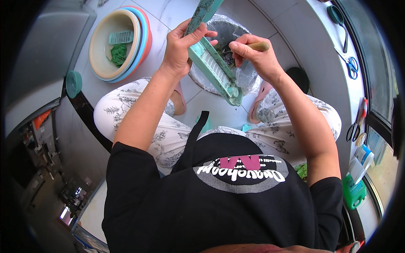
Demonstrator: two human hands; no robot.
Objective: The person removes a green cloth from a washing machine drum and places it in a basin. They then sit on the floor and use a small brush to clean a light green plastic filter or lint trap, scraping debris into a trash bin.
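My left hand grips a long teal plastic trough with a slatted inside, tilted over a bin. Dark grime streaks its edges and the dirty strip that sticks up past my fingers; I cannot tell whether that strip is a separate part. Just right of the trough, my right hand is closed around a tool with a wooden handle; its working end is hidden. Below both hands stands the bin, lined with a clear plastic bag, with dark and greenish debris inside.
Stacked basins on the tiled floor hold a teal slatted piece and a green stringy bundle. A teal bowl is at left. Along the right ledge lie blue-handled scissors, a dark green scoop and a green jug.
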